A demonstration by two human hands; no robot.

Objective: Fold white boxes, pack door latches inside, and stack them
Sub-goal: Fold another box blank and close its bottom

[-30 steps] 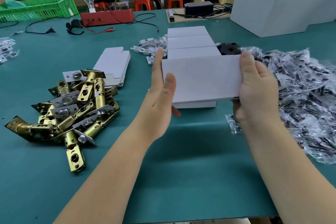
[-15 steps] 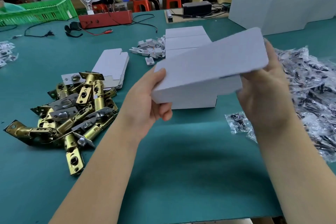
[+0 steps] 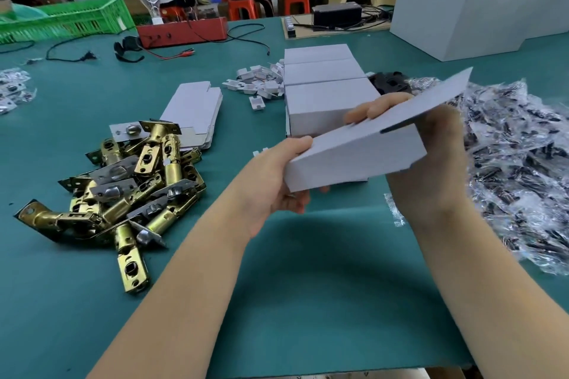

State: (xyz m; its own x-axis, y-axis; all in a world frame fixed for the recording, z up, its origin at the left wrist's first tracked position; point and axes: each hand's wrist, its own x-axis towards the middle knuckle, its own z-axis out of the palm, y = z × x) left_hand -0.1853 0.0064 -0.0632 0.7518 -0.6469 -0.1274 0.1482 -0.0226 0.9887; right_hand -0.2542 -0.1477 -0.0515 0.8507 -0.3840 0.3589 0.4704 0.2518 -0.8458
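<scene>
I hold a white box (image 3: 354,157) above the green table, tilted with its right end raised and its lid flap lifted. My left hand (image 3: 277,175) grips the box's lower left corner. My right hand (image 3: 431,163) holds the right end, fingers reaching behind the open lid. Just beyond sits a row of closed white boxes (image 3: 323,83). A pile of brass door latches (image 3: 129,184) lies to the left. Flat unfolded box blanks (image 3: 194,114) are stacked behind the latches. The box's inside is hidden.
A heap of clear plastic bags with dark parts (image 3: 517,169) covers the right side. Small white inserts (image 3: 258,83) are scattered mid-table. Large white cartons (image 3: 468,9) stand at the back right; a red device (image 3: 181,32) and green crate (image 3: 67,18) at the back left.
The box was held level with its lid down. It has since tilted up on the right, and the lid flap has lifted open further.
</scene>
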